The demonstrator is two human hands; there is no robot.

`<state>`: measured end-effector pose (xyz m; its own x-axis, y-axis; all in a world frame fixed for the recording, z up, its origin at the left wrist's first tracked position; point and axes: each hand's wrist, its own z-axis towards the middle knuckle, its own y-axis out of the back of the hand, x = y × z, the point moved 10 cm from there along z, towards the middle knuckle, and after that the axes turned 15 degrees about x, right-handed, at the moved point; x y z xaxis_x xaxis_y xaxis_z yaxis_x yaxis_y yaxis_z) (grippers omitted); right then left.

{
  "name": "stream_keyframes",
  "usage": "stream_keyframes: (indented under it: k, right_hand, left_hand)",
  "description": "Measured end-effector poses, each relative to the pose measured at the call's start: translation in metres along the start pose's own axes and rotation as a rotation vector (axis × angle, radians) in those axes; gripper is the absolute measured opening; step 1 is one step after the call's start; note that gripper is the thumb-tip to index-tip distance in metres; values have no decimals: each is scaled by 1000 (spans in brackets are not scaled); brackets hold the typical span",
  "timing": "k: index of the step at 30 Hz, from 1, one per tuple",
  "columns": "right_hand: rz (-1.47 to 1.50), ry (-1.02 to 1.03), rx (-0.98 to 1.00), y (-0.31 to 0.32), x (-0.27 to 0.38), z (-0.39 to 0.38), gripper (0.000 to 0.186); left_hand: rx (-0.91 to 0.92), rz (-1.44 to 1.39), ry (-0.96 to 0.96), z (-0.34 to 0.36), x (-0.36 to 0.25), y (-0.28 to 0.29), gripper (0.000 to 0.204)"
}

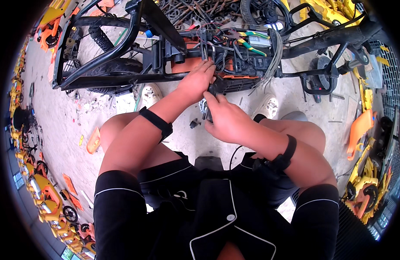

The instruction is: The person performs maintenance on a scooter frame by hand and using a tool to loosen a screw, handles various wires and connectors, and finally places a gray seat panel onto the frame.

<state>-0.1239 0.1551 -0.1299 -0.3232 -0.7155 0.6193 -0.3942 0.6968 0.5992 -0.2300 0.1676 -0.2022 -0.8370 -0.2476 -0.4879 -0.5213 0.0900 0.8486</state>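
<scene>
A black vehicle frame (135, 79) lies across the floor before me, its wiring exposed. My left hand (196, 83) reaches to its lower middle, fingers bent round something I cannot make out, beside upright metal rods (204, 45). Just below it, my right hand (228, 119) is closed round a dark, slim tool (209, 113), whose kind is mostly hidden by the fingers. A black part (214, 88) shows between both hands. Pliers with green and yellow handles (253, 48) rest on the frame to the right, near a bundle of loose grey wires (276, 54).
A black tyre (109, 69) sits under the frame's left side. Dark metal scraps (191, 12) are heaped at the back. A small black piece (194, 123) lies on the concrete between my feet. Orange and yellow panels (361, 128) and small vehicles (46, 197) line both sides.
</scene>
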Motion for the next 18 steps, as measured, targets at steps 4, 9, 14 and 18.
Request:
stream_keyframes:
  k: [4, 9, 14, 18]
  right_hand:
    - [266, 10, 96, -26, -22, 16, 54]
    - [272, -2, 395, -65, -27, 21, 50]
    - [270, -33, 207, -43, -52, 54, 44]
    - [164, -62, 215, -30, -57, 67, 45]
  left_hand:
    - [24, -8, 25, -5, 6, -4, 48]
    - [174, 108, 10, -6, 12, -22, 58]
    - [179, 101, 38, -5, 11, -16, 67]
    - [241, 128, 56, -5, 12, -7, 68]
